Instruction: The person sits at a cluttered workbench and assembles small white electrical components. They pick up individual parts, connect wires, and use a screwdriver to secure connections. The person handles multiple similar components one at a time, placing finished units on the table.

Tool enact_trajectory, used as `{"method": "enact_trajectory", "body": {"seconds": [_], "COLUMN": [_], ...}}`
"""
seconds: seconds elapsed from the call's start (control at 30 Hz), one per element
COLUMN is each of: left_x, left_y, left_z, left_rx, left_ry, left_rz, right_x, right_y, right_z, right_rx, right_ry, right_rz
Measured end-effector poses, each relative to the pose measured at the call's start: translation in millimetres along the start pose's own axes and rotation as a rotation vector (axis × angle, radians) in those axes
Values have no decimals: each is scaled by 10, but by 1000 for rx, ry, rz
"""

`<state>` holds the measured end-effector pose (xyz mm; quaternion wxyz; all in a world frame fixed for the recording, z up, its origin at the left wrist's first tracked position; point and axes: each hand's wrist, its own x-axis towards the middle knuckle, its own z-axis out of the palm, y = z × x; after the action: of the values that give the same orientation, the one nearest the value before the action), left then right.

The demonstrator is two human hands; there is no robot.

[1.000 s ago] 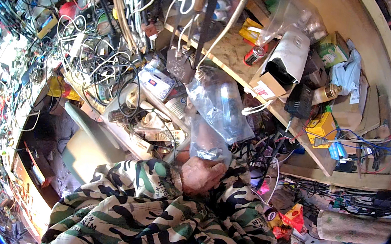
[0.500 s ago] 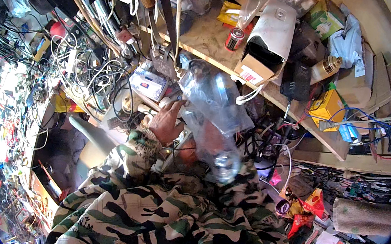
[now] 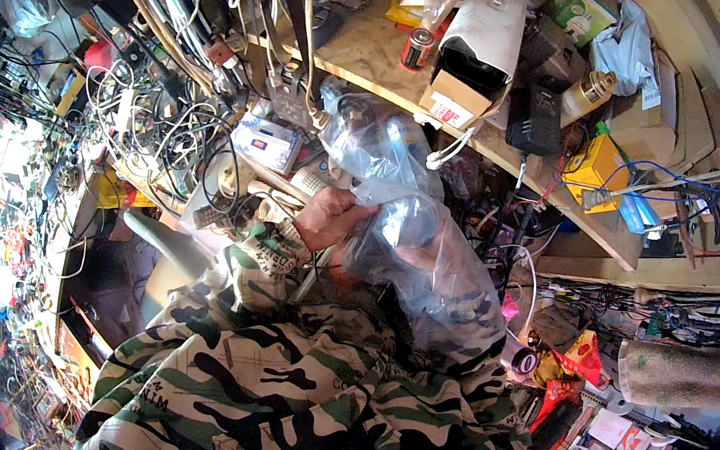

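Observation:
A large clear plastic bag spreads over my lap and up toward the shelf edge. My left hand is closed, pinching the bag's edge near the middle of the view. Behind the film, my right hand shows only blurrily, its fingers hidden by folds and glare. A shiny rounded clear shape bulges between the two hands; I cannot tell whether it is a separate object or part of the bag. Another crumpled clear plastic piece lies just beyond, against the shelf.
On the wooden shelf stand a white camera housing, a red-and-black battery, a black power adapter and a yellow box. Tangled cables and a white box lie to the left. A rolled cloth is at right.
My left hand has gone from spread fingers to a pinch on the bag, shifting right. The bag's lower part and my right hand behind it have swung right and upward.

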<state>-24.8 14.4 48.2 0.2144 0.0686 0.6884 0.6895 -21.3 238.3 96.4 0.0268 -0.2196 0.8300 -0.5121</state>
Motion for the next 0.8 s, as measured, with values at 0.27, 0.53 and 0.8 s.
{"method": "enact_trajectory", "body": {"seconds": [0.27, 0.53, 0.8], "left_x": [-125, -280, -244], "left_y": [-197, -651, -108], "left_z": [-265, -601, 229], "left_rx": [-137, 304, 906], "left_ry": [504, 713, 205], "left_rz": [-30, -145, 70], "right_x": [-339, -1670, -2116], "right_y": [-150, -153, 55], "right_z": [-170, -1060, -1333], "right_rx": [19, 1057, 1215], "right_ry": [22, 827, 1120], "right_rz": [-66, 267, -47]}}
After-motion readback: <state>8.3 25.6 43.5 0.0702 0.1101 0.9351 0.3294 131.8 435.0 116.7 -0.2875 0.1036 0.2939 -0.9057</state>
